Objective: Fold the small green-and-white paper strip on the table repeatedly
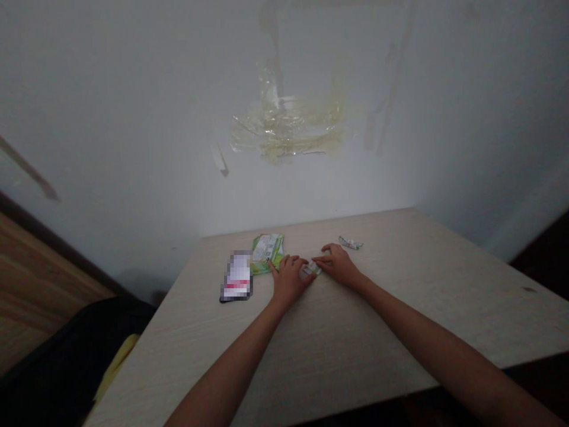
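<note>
My left hand (290,280) rests on the table with its thumb and fingers closed on one side of a small whitish-green piece of paper or wrapper (313,268). From the other side, the fingertips of my right hand (341,267) pinch the same piece, which lies low against the tabletop. The fingers partly cover it, so its exact kind is unclear. Just beyond my left hand lies a flat green and white printed packet (269,246). Behind my right hand is a narrow, folded green and white strip (351,242).
A phone-like object with a blurred screen (239,276) lies left of my left hand. The pale wooden table (400,261) meets a white wall (178,118) bearing peeling clear tape (293,127). Dark cloth (66,356) hangs at the lower left, by the table's edge.
</note>
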`<state>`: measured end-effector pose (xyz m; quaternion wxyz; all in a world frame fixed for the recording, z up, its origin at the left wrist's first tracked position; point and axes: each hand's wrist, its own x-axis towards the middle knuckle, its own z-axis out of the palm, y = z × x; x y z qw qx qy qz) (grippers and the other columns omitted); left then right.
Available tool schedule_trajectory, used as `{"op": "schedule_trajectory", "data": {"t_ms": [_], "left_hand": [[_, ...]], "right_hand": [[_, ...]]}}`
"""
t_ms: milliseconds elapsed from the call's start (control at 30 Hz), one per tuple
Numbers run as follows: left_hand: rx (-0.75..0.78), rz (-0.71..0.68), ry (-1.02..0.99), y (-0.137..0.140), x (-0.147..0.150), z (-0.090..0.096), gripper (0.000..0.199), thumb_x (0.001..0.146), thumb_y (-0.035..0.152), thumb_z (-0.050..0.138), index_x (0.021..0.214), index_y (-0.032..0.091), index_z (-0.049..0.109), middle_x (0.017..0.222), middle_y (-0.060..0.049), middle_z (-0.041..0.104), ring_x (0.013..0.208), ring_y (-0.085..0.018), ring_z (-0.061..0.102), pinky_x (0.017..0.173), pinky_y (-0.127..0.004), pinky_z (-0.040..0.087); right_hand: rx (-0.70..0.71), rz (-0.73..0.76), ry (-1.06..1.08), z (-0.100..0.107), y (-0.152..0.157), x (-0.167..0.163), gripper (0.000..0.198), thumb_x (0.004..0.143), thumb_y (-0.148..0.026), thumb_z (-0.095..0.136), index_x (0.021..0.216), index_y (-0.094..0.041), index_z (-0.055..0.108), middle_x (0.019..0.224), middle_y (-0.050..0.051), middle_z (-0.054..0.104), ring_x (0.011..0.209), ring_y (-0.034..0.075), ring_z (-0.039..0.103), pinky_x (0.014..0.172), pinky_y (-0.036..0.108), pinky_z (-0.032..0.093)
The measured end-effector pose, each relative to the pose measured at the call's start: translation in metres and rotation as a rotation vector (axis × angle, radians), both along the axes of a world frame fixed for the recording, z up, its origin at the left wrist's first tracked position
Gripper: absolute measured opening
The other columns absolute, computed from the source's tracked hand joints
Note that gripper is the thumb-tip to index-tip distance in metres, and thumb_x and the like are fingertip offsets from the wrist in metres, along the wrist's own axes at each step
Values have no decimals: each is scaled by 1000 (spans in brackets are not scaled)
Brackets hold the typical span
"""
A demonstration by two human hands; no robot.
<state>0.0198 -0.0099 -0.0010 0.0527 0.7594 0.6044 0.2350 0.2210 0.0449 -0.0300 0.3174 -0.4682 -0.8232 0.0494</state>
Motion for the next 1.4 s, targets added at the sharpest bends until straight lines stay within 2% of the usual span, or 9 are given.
{"op": "schedule_trajectory", "data": {"t_ms": [200,567,800,1200,1400], "left_hand": [[15,13,31,-2,2,0,37,84,53,64,119,44,65,136,-3,58,136,-31,40,111,-75,-1],[-11,20,126,-1,-1,0,36,86,60,57,118,49,66,144,-3,52,141,-34,32,109,-77,-2],[-43,29,172,0,-1,1,39,85,63,55,121,51,63,146,-2,50,142,-35,31,108,-78,-1],[-69,5,171,4,-3,0,38,85,65,52,120,54,62,148,-2,49,142,-36,32,106,-80,-1],[-62,11,172,4,-3,-1,40,84,66,53,121,54,62,148,-2,49,142,-36,32,106,-80,0]], "right_hand": [[-23,94,137,-5,6,13,17,88,-29,67,99,-28,79,109,10,62,108,24,56,101,44,42],[-27,282,114,3,6,30,10,85,-31,70,85,-25,78,112,9,61,112,24,53,102,44,41],[37,330,73,5,5,29,10,86,-27,69,87,-24,78,114,10,60,113,24,53,101,43,43],[98,222,-79,6,0,14,21,88,-25,66,106,-30,76,113,11,58,110,25,54,93,43,47],[100,175,-58,3,-3,10,26,91,-29,63,115,-34,72,115,12,57,111,25,54,94,44,47]]}}
